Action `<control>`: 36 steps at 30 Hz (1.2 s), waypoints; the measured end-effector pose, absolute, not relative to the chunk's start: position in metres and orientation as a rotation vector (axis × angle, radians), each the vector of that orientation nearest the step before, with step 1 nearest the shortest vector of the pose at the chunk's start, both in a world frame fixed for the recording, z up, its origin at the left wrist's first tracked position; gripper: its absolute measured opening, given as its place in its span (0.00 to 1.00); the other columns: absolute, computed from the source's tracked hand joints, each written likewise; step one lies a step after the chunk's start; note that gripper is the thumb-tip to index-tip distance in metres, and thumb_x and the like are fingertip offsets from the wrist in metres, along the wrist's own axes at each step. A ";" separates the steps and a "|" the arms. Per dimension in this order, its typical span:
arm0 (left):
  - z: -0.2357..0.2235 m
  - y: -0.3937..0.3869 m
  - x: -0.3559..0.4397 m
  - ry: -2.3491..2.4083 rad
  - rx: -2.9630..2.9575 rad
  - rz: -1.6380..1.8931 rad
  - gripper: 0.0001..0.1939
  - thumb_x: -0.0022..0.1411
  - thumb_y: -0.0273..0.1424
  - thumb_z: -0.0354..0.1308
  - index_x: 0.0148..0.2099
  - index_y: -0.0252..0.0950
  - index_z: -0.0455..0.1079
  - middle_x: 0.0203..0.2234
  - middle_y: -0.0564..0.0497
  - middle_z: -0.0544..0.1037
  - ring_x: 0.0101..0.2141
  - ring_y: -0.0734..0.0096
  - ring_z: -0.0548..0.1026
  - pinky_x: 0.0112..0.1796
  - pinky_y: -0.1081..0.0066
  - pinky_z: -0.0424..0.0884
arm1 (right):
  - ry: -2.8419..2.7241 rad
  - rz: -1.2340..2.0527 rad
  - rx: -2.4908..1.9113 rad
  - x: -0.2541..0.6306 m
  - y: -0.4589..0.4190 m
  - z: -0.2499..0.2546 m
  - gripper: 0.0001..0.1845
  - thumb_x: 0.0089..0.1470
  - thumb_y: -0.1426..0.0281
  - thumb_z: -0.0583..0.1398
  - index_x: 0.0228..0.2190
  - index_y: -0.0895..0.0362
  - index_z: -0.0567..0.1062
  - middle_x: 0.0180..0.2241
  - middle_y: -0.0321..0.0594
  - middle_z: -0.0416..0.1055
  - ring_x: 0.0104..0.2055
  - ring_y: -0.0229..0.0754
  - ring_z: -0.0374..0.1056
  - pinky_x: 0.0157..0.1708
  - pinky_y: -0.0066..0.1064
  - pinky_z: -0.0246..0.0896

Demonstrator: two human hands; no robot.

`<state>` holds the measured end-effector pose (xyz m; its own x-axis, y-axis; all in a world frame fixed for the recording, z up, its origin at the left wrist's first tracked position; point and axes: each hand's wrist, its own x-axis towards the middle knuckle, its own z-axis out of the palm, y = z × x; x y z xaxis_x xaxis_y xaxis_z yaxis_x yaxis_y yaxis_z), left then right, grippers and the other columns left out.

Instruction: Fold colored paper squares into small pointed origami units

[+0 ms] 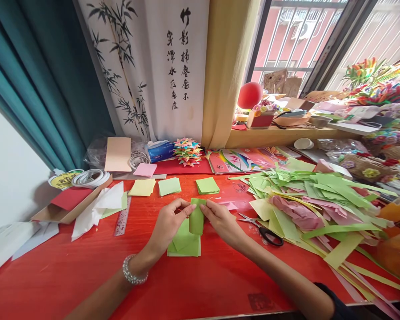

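Observation:
My left hand (pixel 169 223) and my right hand (pixel 222 222) both pinch the top of a folded green paper piece (pixel 196 218) held upright over the red table (pixel 86 266). Fingers of both hands are closed on its upper edge. Under it lies a small pile of green paper squares (pixel 184 245). A beaded bracelet (pixel 132 272) is on my left wrist. Black-handled scissors (pixel 265 230) lie just right of my right hand.
Small stacks of yellow and green squares (pixel 169 186) lie beyond my hands. A big heap of green and pink paper scraps (pixel 316 200) fills the right side. A ruler (pixel 122 218), white paper, a cardboard box lid (pixel 66 205), tape rolls and a tissue pack sit at the left and back.

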<state>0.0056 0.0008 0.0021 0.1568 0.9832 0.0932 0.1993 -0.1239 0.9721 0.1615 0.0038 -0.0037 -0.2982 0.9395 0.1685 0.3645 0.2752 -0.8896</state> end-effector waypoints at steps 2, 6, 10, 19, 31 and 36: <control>0.002 0.000 0.006 1.204 1.502 1.074 0.11 0.55 0.38 0.55 0.29 0.35 0.66 0.24 0.55 0.70 0.28 0.73 0.67 0.32 0.75 0.63 | -1.818 0.991 -1.192 0.162 0.003 -0.003 0.17 0.57 0.61 0.45 0.20 0.55 0.53 0.18 0.30 0.49 0.20 0.33 0.46 0.19 0.26 0.42; 0.001 0.000 0.006 1.209 1.525 1.080 0.12 0.55 0.38 0.55 0.26 0.35 0.63 0.23 0.56 0.68 0.28 0.74 0.66 0.30 0.76 0.62 | -1.821 1.002 -1.214 0.162 0.002 -0.003 0.17 0.57 0.61 0.45 0.20 0.55 0.52 0.18 0.30 0.49 0.20 0.33 0.46 0.19 0.26 0.41; 0.002 0.000 0.005 1.214 1.556 1.111 0.11 0.57 0.39 0.53 0.30 0.36 0.65 0.26 0.55 0.69 0.30 0.73 0.67 0.34 0.75 0.62 | -1.847 0.978 -1.226 0.163 0.003 -0.003 0.18 0.57 0.62 0.46 0.19 0.55 0.52 0.17 0.30 0.48 0.20 0.33 0.46 0.20 0.26 0.41; 0.002 0.004 0.005 1.197 1.641 1.009 0.14 0.58 0.42 0.48 0.28 0.36 0.62 0.23 0.55 0.66 0.28 0.72 0.66 0.32 0.73 0.62 | -1.787 0.963 -1.210 0.164 0.004 -0.004 0.18 0.57 0.62 0.47 0.19 0.56 0.54 0.17 0.30 0.49 0.20 0.33 0.45 0.19 0.26 0.41; -0.002 0.002 0.005 1.185 1.658 0.900 0.14 0.55 0.40 0.54 0.26 0.35 0.61 0.19 0.58 0.62 0.23 0.76 0.60 0.24 0.76 0.57 | -1.671 1.091 -1.022 0.171 0.010 0.004 0.16 0.50 0.59 0.56 0.36 0.57 0.71 0.31 0.39 0.71 0.32 0.39 0.66 0.31 0.27 0.60; -0.005 -0.003 0.011 1.139 1.672 0.923 0.13 0.55 0.40 0.53 0.28 0.35 0.64 0.22 0.56 0.66 0.25 0.75 0.64 0.27 0.76 0.60 | -1.747 0.978 -1.108 0.168 0.007 0.004 0.13 0.50 0.60 0.56 0.27 0.57 0.72 0.28 0.38 0.71 0.30 0.38 0.65 0.29 0.26 0.57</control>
<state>0.0108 -0.0029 -0.0046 0.3015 0.9488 0.0943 0.2893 -0.1852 0.9391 0.1679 0.0071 0.0043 -0.2691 0.9348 0.2317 0.2910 0.3082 -0.9057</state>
